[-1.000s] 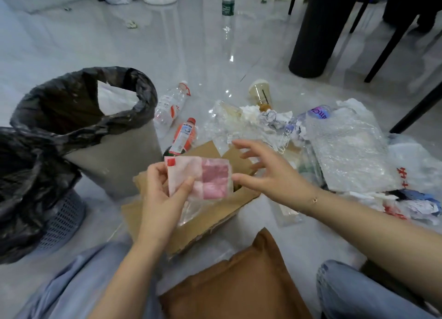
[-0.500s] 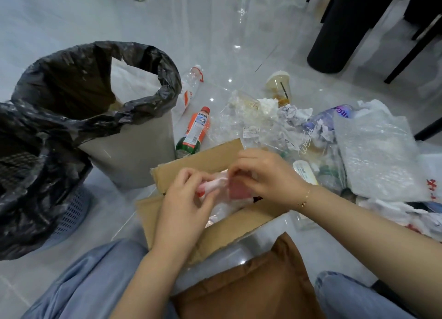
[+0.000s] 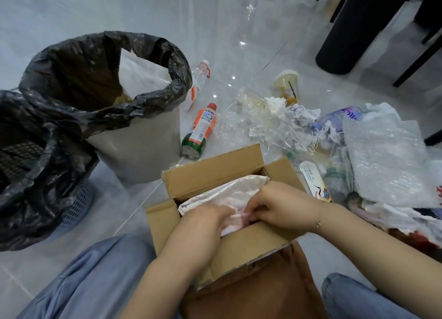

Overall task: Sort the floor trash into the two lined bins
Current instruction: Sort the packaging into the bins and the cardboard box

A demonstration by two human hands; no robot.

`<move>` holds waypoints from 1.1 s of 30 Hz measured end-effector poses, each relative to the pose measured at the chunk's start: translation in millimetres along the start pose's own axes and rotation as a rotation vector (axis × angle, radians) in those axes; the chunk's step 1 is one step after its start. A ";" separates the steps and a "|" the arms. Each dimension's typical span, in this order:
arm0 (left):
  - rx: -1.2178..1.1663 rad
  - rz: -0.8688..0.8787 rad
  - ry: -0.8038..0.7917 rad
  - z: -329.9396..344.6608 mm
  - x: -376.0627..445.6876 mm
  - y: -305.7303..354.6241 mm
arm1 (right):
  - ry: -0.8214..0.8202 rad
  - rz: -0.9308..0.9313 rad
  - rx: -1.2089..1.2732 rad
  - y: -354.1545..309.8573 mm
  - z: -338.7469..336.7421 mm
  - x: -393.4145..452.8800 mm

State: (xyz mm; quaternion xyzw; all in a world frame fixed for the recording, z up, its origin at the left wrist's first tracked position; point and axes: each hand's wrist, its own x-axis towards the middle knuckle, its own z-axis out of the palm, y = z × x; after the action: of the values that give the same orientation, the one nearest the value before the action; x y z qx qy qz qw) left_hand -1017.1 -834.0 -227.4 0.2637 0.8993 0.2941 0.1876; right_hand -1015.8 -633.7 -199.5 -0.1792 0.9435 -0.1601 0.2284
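**Wrapper pressed into the cardboard box**

Wrapper (image 3: pixel 224 194) first: on my feed the crinkled white-and-pink plastic packet lies inside the open cardboard box (image 3: pixel 208 173), stretching from the box's far right corner down toward its near flap. My left hand (image 3: pixel 205 220) has its fingers curled over the packet's near end, gripping it. My right hand (image 3: pixel 275 206) pinches the same packet from the other side, fingertips meeting the left hand's at a pink strip of the plastic. A thin bracelet (image 3: pixel 317 223) sits on the right wrist.

Just beyond the box, an orange-labelled bottle (image 3: pixel 199 131) lies on the grey floor beside the grey bin (image 3: pixel 141 149), which has a black liner (image 3: pixel 100 63) folded over its rim. A second black-lined bin (image 3: pixel 35 175), a blue mesh basket, stands touching it at the left edge of view. A clear bottle with a red cap ring (image 3: pixel 199 79) lies behind the grey bin.

To the right of the box I see a heap of trash: clear plastic film (image 3: pixel 253 122), crumpled paper (image 3: pixel 301 115), a lidded drink cup (image 3: pixel 287 84) and a sheet of bubble wrap (image 3: pixel 387 156). A brown paper bag (image 3: pixel 258 294) rests between my knees, touching the box's near flap.
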 end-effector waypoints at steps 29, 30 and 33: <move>0.143 0.153 0.430 9.4 -11.5 51.9 | 0.679 0.109 0.299 15.6 3.1 -47.1; 0.177 0.142 0.378 15.0 -11.9 54.4 | 0.748 0.174 0.375 21.1 1.9 -52.7; 0.394 0.033 0.219 33.2 -11.8 46.0 | 0.890 0.445 0.490 52.1 6.2 -67.2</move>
State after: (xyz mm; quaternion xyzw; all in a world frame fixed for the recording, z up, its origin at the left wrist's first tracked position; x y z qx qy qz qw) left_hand -974.7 -795.0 -221.5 0.2763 0.9500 0.1425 0.0286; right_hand -970.7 -561.4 -199.6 0.1677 0.8992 -0.3830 -0.1291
